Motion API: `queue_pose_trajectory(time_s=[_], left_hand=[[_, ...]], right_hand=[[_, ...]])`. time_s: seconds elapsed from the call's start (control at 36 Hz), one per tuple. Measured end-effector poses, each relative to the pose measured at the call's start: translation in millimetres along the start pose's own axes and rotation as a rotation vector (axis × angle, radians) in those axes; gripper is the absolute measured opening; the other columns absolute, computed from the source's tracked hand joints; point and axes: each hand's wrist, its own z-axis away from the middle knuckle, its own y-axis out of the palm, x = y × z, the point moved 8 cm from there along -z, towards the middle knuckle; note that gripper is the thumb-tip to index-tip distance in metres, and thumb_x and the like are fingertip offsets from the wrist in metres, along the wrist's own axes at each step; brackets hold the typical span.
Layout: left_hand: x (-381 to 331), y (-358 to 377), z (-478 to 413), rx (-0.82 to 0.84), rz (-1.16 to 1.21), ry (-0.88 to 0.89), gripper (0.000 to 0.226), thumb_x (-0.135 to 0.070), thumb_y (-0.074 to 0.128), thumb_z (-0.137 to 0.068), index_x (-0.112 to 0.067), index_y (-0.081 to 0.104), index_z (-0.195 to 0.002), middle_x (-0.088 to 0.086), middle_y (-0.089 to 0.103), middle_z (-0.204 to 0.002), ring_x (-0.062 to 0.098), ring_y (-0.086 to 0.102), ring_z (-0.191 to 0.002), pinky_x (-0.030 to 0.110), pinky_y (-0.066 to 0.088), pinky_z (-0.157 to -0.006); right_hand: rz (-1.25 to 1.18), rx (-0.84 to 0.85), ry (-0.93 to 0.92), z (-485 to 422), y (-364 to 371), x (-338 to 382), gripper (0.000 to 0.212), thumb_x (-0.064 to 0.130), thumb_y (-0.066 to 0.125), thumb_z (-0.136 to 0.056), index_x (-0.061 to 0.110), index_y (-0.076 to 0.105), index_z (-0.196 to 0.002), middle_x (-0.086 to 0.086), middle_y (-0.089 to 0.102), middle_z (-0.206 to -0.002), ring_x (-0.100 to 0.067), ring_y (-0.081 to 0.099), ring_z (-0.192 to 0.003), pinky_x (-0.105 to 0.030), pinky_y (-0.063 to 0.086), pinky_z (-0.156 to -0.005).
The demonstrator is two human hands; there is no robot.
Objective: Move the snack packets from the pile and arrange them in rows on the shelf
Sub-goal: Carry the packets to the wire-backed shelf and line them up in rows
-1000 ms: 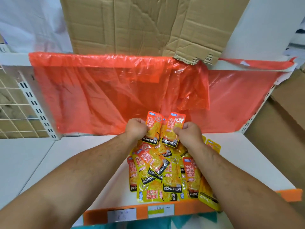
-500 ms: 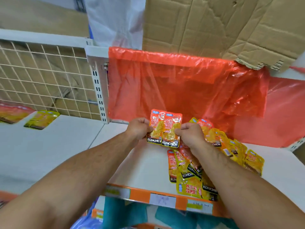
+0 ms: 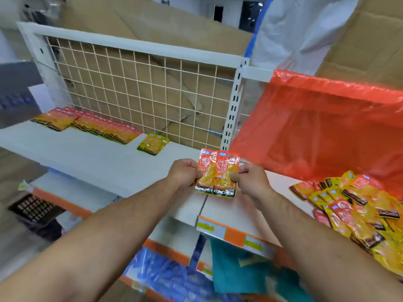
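At the far left, on the white shelf (image 3: 87, 153), a flat bunch of yellow-orange packets (image 3: 52, 121). Just beside it, a long row of orange packets (image 3: 104, 127), overlapping, close against the wire grid (image 3: 141, 90). Behind the grid, brown cardboard (image 3: 170, 110). A bit to the right, apart from the row, a small stack of yellow packets (image 3: 153, 144), flat near the back of the shelf. Down low on the left, something dark with holes (image 3: 32, 209), too blurry to name. In the middle, left hand (image 3: 183, 174) with fingers curled, pinching the left edge of two snack packets (image 3: 218, 173). Both packets upright, side by side, edges touching, held up over the spot where two shelf boards meet, with KONCHEW in white letters on the black strip at the bottom. Next to them, right hand (image 3: 250, 182), curled too, pinching the right edge of the same pair. Just behind the hands, a white post with slots (image 3: 234, 105). Under the hands, an orange strip with labels (image 3: 231, 233) along the shelf's front edge. Lower down, some blue bags (image 3: 161, 273) and a teal thing (image 3: 235, 273), both blurry. To the right of the post, a big red plastic sheet (image 3: 316, 131) hanging at the back. At the far right, the pile of snack packets (image 3: 359, 210), yellow and orange, all jumbled on the shelf, well apart from the tidy rows.
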Motion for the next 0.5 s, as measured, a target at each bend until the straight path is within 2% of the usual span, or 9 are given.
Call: queue_pose_trajectory(time_s=[0.06, 0.19, 0.31, 0.5], left_hand=[[8.0, -28.8, 0.1, -0.031, 0.004, -0.005, 0.012, 0.001, 0.07, -0.084, -0.009, 0.065, -0.08, 0.01, 0.066, -0.074, 0.022, 0.059, -0.063, 0.033, 0.05, -0.064], [23.5, -91.6, -3.5, -0.103, 0.007, -0.016, 0.013, 0.0, 0.07, -0.084, -0.01, 0.066, -0.078, 0.01, 0.065, -0.072, 0.021, 0.057, -0.058, 0.031, 0.047, -0.06], [33.2, -127.7, -12.7, -0.146, 0.028, -0.035, 0.009, -0.002, 0.072, -0.084, -0.009, 0.069, -0.081, 0.014, 0.071, -0.081, 0.026, 0.063, -0.068, 0.038, 0.053, -0.067], [32.9, -169.5, -41.9, -0.202, 0.044, -0.039, 0.016, -0.001, 0.072, -0.083, -0.013, 0.066, -0.075, 0.01, 0.066, -0.073, 0.022, 0.058, -0.061, 0.031, 0.047, -0.062]], right_hand=[[0.004, 0.017, -0.012, 4.1, 26.0, 9.9, 0.03, 0.008, 0.076, -0.08, 0.019, 0.054, -0.064, 0.005, 0.056, -0.058, -0.01, 0.045, -0.051, -0.026, 0.034, -0.053], [-0.011, 0.058, -0.021, 7.1, 81.6, 27.3, 0.03, 0.01, 0.077, -0.081, 0.019, 0.053, -0.064, -0.001, 0.059, -0.063, -0.015, 0.047, -0.054, -0.029, 0.037, -0.057], [-0.003, 0.096, -0.027, 1.1, 117.6, 41.6, 0.026, 0.01, 0.076, -0.082, 0.016, 0.056, -0.067, -0.002, 0.061, -0.066, -0.015, 0.049, -0.056, -0.029, 0.039, -0.058], [0.011, 0.174, -0.051, -35.1, 169.6, 69.1, 0.026, 0.011, 0.077, -0.082, 0.018, 0.056, -0.066, -0.001, 0.063, -0.069, -0.013, 0.05, -0.057, -0.029, 0.039, -0.059]])
